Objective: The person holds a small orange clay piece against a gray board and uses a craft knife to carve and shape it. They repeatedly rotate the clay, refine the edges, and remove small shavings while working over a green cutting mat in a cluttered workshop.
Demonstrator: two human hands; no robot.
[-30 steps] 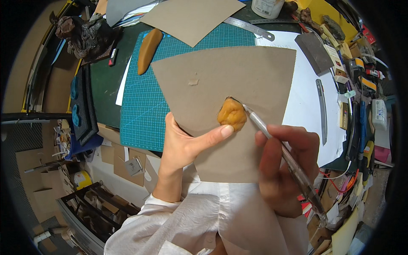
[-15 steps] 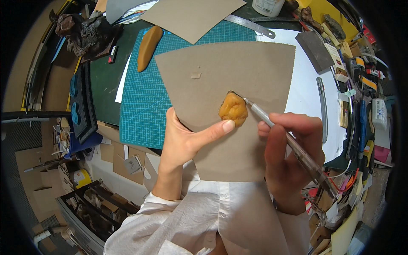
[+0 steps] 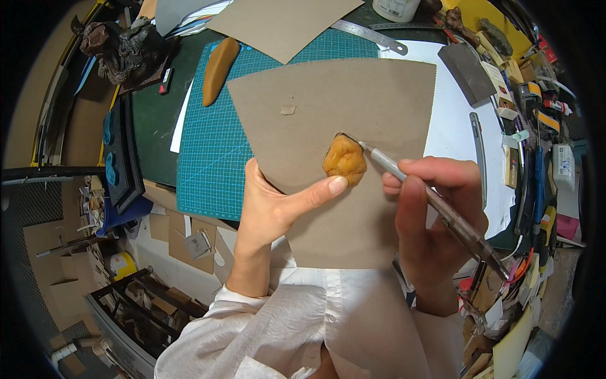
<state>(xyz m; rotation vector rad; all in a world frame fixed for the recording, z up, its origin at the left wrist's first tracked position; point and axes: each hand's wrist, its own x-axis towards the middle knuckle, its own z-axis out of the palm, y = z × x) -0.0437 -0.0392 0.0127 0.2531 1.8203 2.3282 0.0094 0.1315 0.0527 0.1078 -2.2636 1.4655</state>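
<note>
Clay lump (image 3: 344, 160) stays pinned to the cardboard sheet (image 3: 353, 126) by the left hand (image 3: 278, 208), while the right hand (image 3: 435, 215), grip closed around a pen-like tool (image 3: 429, 199), has slid its tip up to the lump's top edge.

**What I can't make out**

The cardboard sheet (image 3: 353, 126) covers most of my left hand (image 3: 271, 208) — only the thumb shows on top. The knife's (image 3: 435, 205) blade tip is too fine to separate from the orange lump (image 3: 344, 160). The shaft's middle vanishes inside my right hand (image 3: 435, 221). Clutter along the right rim of the counter (image 3: 451, 126) blurs — I can't identify the pieces.
</note>
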